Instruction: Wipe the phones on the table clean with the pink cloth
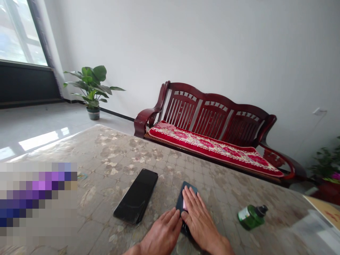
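Under my right hand (pixel 198 219) lies a flat, dark blue phone-like slab (pixel 186 185), mostly covered. My right palm and outstretched fingers rest flat on top of it. A small pink patch (pixel 184 205) shows beside those fingers; what it belongs to is hidden. My left hand (pixel 165 230) is closed, its fingers pressed together at the slab's left edge, steadying it against the table. Left of both hands, a larger black smartphone (pixel 136 196) lies face up, its glossy screen dark. To the right stands a small green bottle (pixel 251 216) with a black cap, apart from my hands.
A clear plastic cover with a floral pattern lies over the table (pixel 101 198). At the far right edge are a yellowish board (pixel 325 211) and a translucent item (pixel 312 225). Beyond stand a wooden bench (pixel 212 106) and a potted plant (pixel 92 86). The lower left is pixelated.
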`<state>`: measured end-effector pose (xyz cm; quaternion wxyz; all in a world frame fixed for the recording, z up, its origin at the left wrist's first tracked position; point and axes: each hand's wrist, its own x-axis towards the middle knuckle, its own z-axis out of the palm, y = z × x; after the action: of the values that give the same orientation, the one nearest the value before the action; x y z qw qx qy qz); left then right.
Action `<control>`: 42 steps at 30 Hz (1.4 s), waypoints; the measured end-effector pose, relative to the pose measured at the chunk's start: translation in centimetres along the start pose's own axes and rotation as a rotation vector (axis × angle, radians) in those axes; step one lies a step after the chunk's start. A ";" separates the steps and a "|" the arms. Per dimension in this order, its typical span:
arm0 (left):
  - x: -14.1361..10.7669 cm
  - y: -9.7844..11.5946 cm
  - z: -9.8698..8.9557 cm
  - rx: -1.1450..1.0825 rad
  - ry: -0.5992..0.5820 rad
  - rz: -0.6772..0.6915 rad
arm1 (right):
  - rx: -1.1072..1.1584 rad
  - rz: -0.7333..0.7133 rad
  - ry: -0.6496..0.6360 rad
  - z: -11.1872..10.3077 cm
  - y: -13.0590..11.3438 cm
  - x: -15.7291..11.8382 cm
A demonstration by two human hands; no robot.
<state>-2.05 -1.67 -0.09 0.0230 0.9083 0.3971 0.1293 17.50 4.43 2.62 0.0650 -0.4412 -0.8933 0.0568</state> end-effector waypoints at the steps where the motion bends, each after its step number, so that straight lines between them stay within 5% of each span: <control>1: 0.0 0.1 -0.2 0.004 -0.003 0.005 | -0.004 0.008 -0.009 -0.1 0.0 0.1; 8: 0.1 0.2 -1.0 0.028 -0.020 0.012 | -0.031 0.165 -0.074 -1.3 0.6 3.1; 15: 0.1 0.1 -0.3 0.008 -0.017 0.003 | -0.004 0.090 -0.147 -0.8 -1.0 0.0; 19: -0.1 0.2 -0.6 0.009 -0.026 -0.005 | -0.016 0.135 -0.158 -1.4 -0.7 1.1; 24: -0.1 0.2 -0.6 0.012 -0.032 0.003 | -0.025 0.244 -0.137 -1.7 -0.5 3.5; 31: 0.2 0.2 -0.5 -0.041 -0.030 0.002 | 0.042 0.082 -0.083 -0.5 -1.9 0.5; 37: 0.0 0.0 -0.5 -0.001 -0.029 0.011 | 0.121 0.138 -0.063 -1.8 0.0 2.8; 42: -0.2 -0.3 0.5 -0.014 -0.029 0.009 | 0.209 0.244 0.123 -2.0 0.9 3.3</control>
<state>-2.28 -1.55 -0.63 0.0343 0.9116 0.3918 0.1192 16.54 7.73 4.71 0.1576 -0.5398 -0.8167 0.1296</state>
